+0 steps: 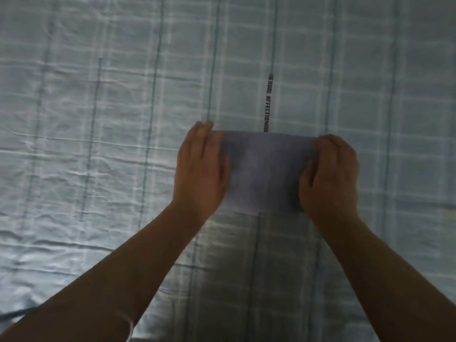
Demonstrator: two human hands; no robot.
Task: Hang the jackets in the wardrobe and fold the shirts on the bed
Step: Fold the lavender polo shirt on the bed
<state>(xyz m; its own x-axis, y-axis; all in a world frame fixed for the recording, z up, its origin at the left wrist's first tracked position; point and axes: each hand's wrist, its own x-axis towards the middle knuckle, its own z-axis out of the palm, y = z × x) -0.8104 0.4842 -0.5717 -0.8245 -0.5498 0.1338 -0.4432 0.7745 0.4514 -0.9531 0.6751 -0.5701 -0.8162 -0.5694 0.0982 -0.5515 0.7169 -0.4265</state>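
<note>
— Two hands, both on the same garment?

— Both. The left hand (201, 166) and the right hand (330, 174) sit at opposite ends of a folded shirt (266, 169), pale lilac, lying flat on the bed.

— How open is the left?

— Fully open. Its fingers are straight and close together, pointing toward the far side, and the palm lies over the shirt's left edge. The fingertips reach the far left corner of the fold.

— And the right?

— Closed up. The fingers are curled, knuckles uppermost, bunched over the shirt's right edge, with the thumb on the fabric on the inner side. It grips that edge, but the picture is too soft to show how much cloth it has taken.

— Where does the shirt lie?

— About the middle of the view, a little to the right, folded into a compact rectangle. Under it is the bedsheet (98, 119), pale blue checks with darker stripes running near to far, creased on the left.

— Anything close by?

— A line of dark lettering (267, 102) printed on the sheet runs along one stripe, and its near end meets the shirt's far edge. Both forearms are bare and come in from the near side. A thin white thread (130, 327) shows beside the left forearm at the near edge.
</note>
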